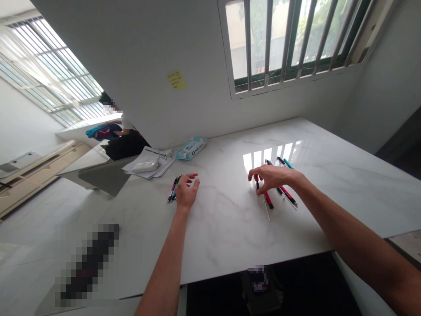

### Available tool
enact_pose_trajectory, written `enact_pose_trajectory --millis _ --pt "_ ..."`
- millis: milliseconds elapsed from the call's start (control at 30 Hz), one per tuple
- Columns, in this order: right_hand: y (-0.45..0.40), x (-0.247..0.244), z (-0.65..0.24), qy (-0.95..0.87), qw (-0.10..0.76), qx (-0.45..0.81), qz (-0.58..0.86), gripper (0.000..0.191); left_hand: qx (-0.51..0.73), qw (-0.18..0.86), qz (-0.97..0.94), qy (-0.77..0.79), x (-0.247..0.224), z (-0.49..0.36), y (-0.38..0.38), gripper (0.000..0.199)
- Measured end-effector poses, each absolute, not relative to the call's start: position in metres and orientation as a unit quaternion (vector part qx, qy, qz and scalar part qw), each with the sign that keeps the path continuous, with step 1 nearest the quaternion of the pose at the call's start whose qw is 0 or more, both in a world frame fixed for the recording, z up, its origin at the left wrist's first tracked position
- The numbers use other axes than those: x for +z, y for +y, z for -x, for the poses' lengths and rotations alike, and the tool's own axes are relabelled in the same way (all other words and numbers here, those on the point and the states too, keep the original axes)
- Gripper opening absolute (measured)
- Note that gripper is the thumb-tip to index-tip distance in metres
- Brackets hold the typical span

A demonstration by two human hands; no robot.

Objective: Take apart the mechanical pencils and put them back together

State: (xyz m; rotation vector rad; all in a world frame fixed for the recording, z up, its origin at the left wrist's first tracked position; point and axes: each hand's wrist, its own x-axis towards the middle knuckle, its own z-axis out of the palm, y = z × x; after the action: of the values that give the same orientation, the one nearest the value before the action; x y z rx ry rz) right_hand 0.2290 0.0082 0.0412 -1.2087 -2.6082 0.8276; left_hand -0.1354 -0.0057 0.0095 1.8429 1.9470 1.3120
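My left hand [187, 191] rests on the table beside a small bunch of pens [172, 189] with black, red and teal parts. Its fingers are loosely bent and apart, holding nothing that I can see; it partly covers those pens. My right hand [271, 176] hovers over a second group, its thumb and fingers curved with a gap between them. A short black pen part [258, 187] shows in that gap. Under and beside this hand lie a red and black pen [269, 200], another red pen [289, 195], thin white rods [267, 211] and a teal pen [288, 163].
On the white marbled table [223, 228], a wet-wipe pack [191, 148] lies by the wall. Papers [151, 157] with a white device [146, 166] lie left of it, near a grey partition [105, 175]. Another person [126, 142] is beyond. A pixelated dark object [92, 263] lies at lower left.
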Motion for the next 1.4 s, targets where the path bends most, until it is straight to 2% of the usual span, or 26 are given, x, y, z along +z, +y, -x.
enact_pose_trajectory --millis 67,167,233,333,400,567,633,700,867,967,1067,1200,1267,1400 --pt "0.006 0.043 -0.223 -0.885 0.140 0.246 0.370 0.050 0.467 0.227 -0.606 0.603 0.012 0.103 -0.017 0.035" --pt "-0.002 0.043 -0.208 -0.896 0.212 0.230 0.314 0.046 0.482 0.377 -0.574 0.544 0.009 0.051 -0.038 0.045" --pt "-0.008 0.042 -0.197 -0.898 0.234 0.234 0.291 0.042 0.464 0.447 -0.547 0.534 0.003 0.027 -0.050 0.049" --pt "-0.017 0.040 -0.186 -0.899 0.237 0.241 0.278 0.036 0.453 0.491 -0.541 0.511 -0.005 0.012 -0.060 0.046" --pt "-0.021 0.041 -0.182 -0.899 0.229 0.251 0.276 0.036 0.460 0.494 -0.552 0.489 -0.008 0.012 -0.061 0.040" --pt "-0.013 0.043 -0.189 -0.886 0.247 0.253 0.298 0.051 0.510 0.460 -0.542 0.484 -0.012 0.018 -0.060 0.029" --pt "-0.005 0.043 -0.199 -0.883 0.238 0.229 0.333 0.042 0.525 0.423 -0.544 0.499 -0.012 0.021 -0.058 0.025" --pt "0.003 0.041 -0.210 -0.880 0.194 0.221 0.372 0.035 0.525 0.380 -0.561 0.515 -0.013 0.023 -0.057 0.021" --pt "0.010 0.030 -0.221 -0.866 0.073 0.277 0.409 0.037 0.511 0.327 -0.581 0.542 -0.014 0.029 -0.053 0.019" --pt "0.011 0.024 -0.218 -0.864 0.053 0.294 0.405 0.022 0.504 0.317 -0.590 0.545 -0.014 0.029 -0.054 0.019" --pt "0.013 0.022 -0.215 -0.859 0.102 0.286 0.412 0.012 0.503 0.317 -0.599 0.536 -0.014 0.028 -0.056 0.018" --pt "0.012 0.021 -0.205 -0.805 0.271 0.344 0.401 0.015 0.513 0.325 -0.605 0.514 -0.013 0.025 -0.057 0.018" --pt "0.008 0.018 -0.196 -0.774 0.329 0.398 0.367 0.017 0.521 0.331 -0.603 0.504 -0.013 0.023 -0.058 0.019" --pt "0.002 0.009 -0.180 -0.733 0.370 0.468 0.326 0.023 0.529 0.351 -0.598 0.489 -0.013 0.022 -0.059 0.021"
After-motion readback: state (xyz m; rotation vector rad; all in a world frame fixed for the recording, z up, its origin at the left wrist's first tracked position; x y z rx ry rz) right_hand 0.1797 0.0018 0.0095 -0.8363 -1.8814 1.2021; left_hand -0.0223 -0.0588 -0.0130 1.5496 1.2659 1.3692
